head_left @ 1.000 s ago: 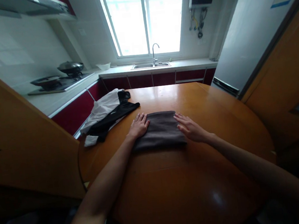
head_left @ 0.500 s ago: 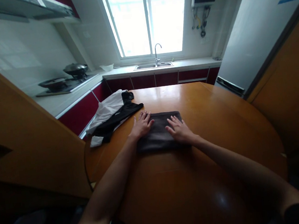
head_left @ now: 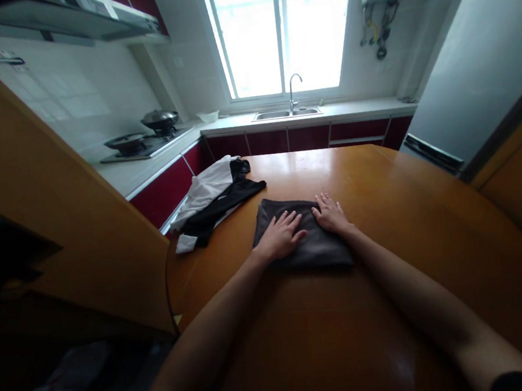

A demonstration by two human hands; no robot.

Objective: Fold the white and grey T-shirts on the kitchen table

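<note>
A dark grey folded cloth (head_left: 316,249), perhaps a garment, lies flat on the wooden table (head_left: 313,333), turned slightly askew. My left hand (head_left: 280,237) rests open on its left middle part, fingers spread and palm down. At its upper right edge lies my right hand (head_left: 331,214), also open, with the fingertips pointing towards the window. Neither hand grips the cloth. To the left, a white and black garment (head_left: 217,194) is draped loosely over the table's far left edge, apart from both hands.
Behind the table runs a counter with a sink (head_left: 275,115) and tap (head_left: 294,92). Pans (head_left: 160,120) sit on the stove at the left. A fridge (head_left: 471,61) stands at the right, and a wooden panel (head_left: 65,197) rises at the left.
The view has swung left. On the cloth, my left hand has moved from the upper left corner towards the middle, and my right hand to the upper right edge. The cloth has turned somewhat.
</note>
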